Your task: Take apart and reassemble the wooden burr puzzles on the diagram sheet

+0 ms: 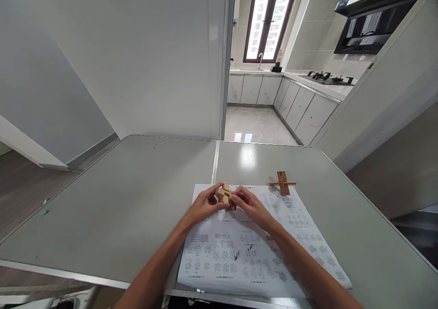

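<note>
Blocks sit just below frame centre, over the sheet, left hand gripping between thumb and fingers, right hand's fingertips narrowed on their right side; steady left hold, light right pressure advisable.

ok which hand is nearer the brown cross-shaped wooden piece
Right. The right hand is to the left of the brown cross-shaped wooden piece, apart from it; the left hand is farther left, on the other side of the pale wooden blocks.
</note>
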### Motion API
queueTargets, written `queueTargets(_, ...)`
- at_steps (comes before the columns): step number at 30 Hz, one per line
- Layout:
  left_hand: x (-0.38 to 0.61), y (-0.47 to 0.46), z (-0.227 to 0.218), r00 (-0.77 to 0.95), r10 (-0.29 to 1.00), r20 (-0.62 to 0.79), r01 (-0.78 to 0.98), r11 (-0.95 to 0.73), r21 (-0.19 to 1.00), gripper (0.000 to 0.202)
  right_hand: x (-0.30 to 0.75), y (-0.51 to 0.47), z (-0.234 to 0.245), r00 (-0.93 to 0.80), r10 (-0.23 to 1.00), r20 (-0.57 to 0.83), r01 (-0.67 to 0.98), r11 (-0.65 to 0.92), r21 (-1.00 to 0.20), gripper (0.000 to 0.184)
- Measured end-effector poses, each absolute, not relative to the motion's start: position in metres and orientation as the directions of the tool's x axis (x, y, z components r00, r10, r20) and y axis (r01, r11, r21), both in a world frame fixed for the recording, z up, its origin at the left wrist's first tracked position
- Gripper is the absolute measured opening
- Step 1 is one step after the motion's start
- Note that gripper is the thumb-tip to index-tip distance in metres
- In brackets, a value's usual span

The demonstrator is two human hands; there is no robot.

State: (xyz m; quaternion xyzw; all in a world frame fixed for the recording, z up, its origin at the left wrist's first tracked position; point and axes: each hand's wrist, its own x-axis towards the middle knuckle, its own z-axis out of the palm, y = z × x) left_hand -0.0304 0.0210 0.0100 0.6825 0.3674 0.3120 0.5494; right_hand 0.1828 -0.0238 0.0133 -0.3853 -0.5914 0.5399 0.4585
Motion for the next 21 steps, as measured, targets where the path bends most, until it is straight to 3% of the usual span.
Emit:
queueTargets(5,-0.031,0.022,0.011,0.543,0.839,0.036,0.114,-0.116,0.987,0.072,0.179,-0.025,0.008,-0.25,0.953,0.173,-0.061,0.163,-0.985,0.042)
queueTargets(11,-0.029,0.02,0.013,0.527,0.847,0.074,0.184,-0.198,0.963,0.067,0.181,-0.024,-0.005,-0.15,0.953,0.264,-0.01,0.265,-0.964,0.031)
queueTargets(21,-0.028,0.019,0.012,0.474,0.849,0.233,0.397,-0.442,0.804,0.058,0.176,-0.028,-0.01,0.08,0.87,0.487,0.295,0.446,-0.845,0.024)
